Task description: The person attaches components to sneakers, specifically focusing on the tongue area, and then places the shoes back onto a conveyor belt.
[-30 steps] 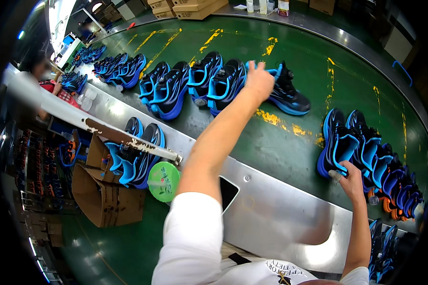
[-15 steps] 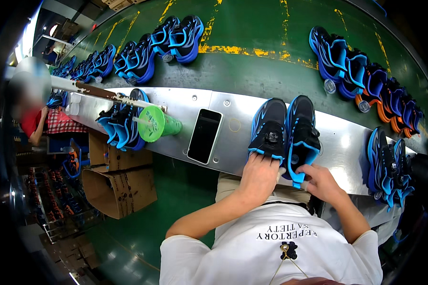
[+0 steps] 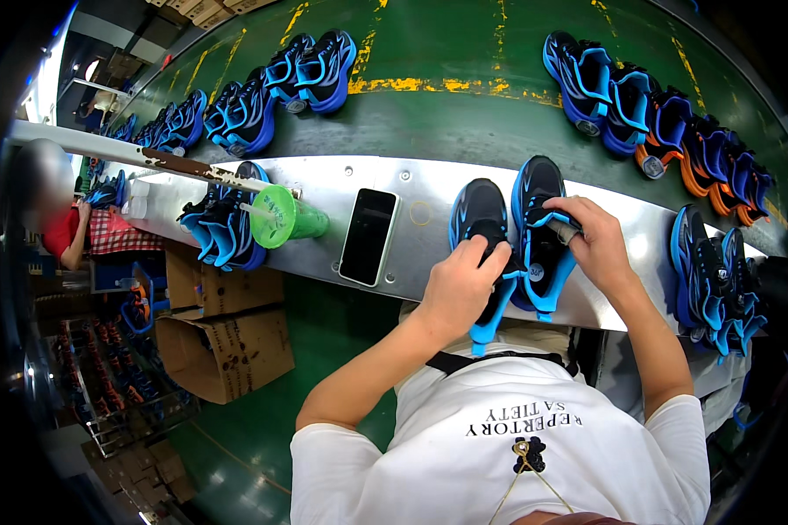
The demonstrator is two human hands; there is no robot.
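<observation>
1. The person is standing at a long metal bench (image 3: 429, 223) with a pair of dark sneakers with bright blue trim lying side by side on it, toes pointing away from the body.
2. The left hand (image 3: 460, 284) is pressing down on the left sneaker (image 3: 481, 219), fingers curled over its heel end, which is hanging slightly over the near edge of the bench.
3. The right hand (image 3: 597, 245) is resting on the right sneaker (image 3: 538, 219), fingers closed around a small grey object (image 3: 565, 229) held against the shoe's upper; I cannot tell what that object is.
4. The two hands are sitting close together, one on each shoe, not touching each other.
5. A black phone (image 3: 368, 236) is lying flat on the bench just left of the pair, and beyond it a green cup with a straw (image 3: 280, 219) is lying on its side.
6. Further left, another blue pair (image 3: 223, 232) is sitting at the bench edge; more blue shoes (image 3: 718, 280) are piled at the right end.
7. Behind the bench, a green conveyor (image 3: 464, 52) is carrying rows of blue sneakers (image 3: 311, 66), with some orange-trimmed ones (image 3: 700, 157) to the right.
8. Cardboard boxes (image 3: 223, 346) are standing on the floor below, and another person in a red top (image 3: 61, 232) is working at the far left.
</observation>
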